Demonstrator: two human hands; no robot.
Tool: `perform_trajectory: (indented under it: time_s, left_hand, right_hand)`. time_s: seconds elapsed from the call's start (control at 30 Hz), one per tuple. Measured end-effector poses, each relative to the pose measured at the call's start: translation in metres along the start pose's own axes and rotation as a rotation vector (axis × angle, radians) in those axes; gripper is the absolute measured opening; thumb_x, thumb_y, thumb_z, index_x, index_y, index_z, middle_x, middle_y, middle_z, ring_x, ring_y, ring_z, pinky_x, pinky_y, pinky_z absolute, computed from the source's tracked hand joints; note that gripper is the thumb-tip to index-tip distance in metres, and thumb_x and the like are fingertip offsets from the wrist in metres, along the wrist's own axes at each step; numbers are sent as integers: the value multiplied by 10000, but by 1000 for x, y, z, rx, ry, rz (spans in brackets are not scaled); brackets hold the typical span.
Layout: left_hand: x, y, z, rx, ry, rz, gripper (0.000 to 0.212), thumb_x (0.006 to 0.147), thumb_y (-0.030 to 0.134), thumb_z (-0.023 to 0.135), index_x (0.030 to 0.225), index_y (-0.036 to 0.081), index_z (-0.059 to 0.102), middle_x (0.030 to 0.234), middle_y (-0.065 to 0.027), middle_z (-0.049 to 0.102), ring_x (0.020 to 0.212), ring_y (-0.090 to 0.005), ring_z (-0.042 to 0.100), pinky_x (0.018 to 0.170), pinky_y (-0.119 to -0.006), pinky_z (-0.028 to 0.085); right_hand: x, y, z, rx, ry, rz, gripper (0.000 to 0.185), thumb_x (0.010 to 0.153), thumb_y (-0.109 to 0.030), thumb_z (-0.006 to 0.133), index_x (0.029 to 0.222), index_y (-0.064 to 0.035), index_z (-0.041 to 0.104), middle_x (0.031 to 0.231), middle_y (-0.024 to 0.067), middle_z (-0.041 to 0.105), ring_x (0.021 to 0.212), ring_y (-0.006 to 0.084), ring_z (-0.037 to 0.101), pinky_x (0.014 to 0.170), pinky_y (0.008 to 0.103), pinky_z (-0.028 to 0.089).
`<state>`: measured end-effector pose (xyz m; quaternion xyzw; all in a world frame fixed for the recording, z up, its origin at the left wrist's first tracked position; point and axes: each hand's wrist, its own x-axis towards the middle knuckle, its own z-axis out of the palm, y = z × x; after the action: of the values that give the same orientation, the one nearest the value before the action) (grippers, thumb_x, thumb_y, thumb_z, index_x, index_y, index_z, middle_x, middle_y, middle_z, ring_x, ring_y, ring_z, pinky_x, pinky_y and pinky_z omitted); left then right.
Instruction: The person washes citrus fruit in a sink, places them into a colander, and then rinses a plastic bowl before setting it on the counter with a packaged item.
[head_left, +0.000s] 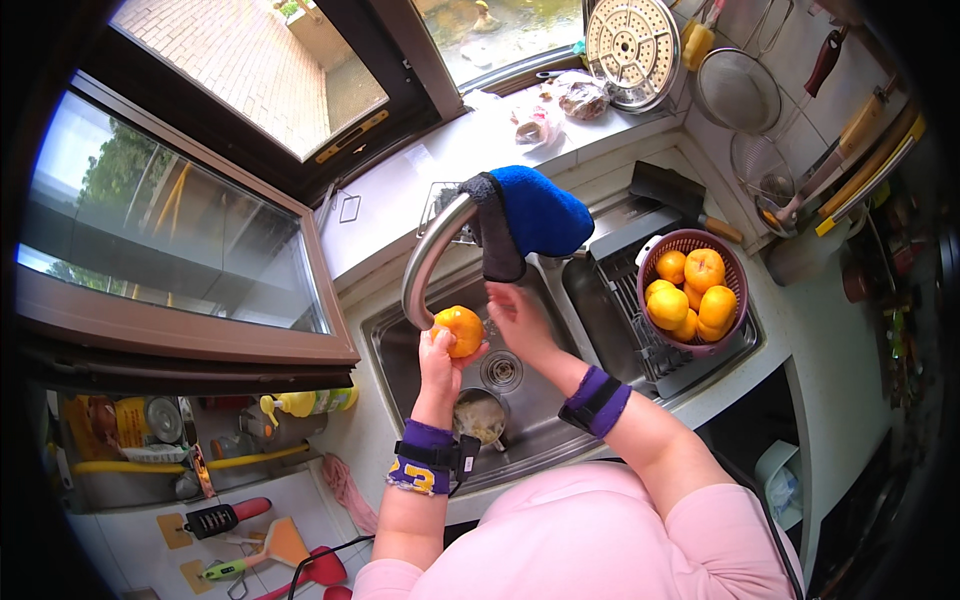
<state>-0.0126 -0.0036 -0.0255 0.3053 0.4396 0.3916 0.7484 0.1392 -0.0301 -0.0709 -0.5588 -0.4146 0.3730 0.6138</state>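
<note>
My left hand grips a round orange-yellow fruit over the double-bowl stainless steel sink. Close to its right, my right hand is blurred, its fingers loosely apart and nothing visible in them. Its fingertips lie just under a blue and grey cloth draped over the end of the curved metal faucet; whether they touch is unclear. A small metal pot with pale, wet contents stands in the left bowl, below the drain strainer in view.
To the right, a maroon colander of several similar fruits rests on a dish rack over the second bowl. A cleaver lies behind it. An open window sash juts in at left. Bagged items sit on the sill.
</note>
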Motion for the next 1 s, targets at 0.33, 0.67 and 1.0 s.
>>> perform_trajectory:
  time_s: [0.33,0.67,1.0]
  left_hand:
    - [-5,9,8,-93,27,7,387,803,75,475,1183,79,404,1134,-153,534,1022,-386,589,799,-481,554]
    - [-11,-9,-2,642,165,353,436,747,86,743,1122,16,532,1023,-73,613,921,-144,607,795,-272,505]
    - [-50,-10,15,724,177,294,451,739,133,762,1120,-12,570,980,-89,642,880,-134,620,783,-262,503]
  right_hand:
    - [56,24,-90,-674,620,-25,647,643,-100,728,1222,-47,443,1205,137,500,1168,305,436,1028,399,307]
    - [72,16,-108,-741,275,38,702,633,-159,733,1271,-90,449,1321,170,420,1271,360,330,1068,428,279]
    - [-43,-4,-44,-483,9,-36,840,609,-156,723,1374,-120,377,1298,170,411,1256,332,346,1070,422,261]
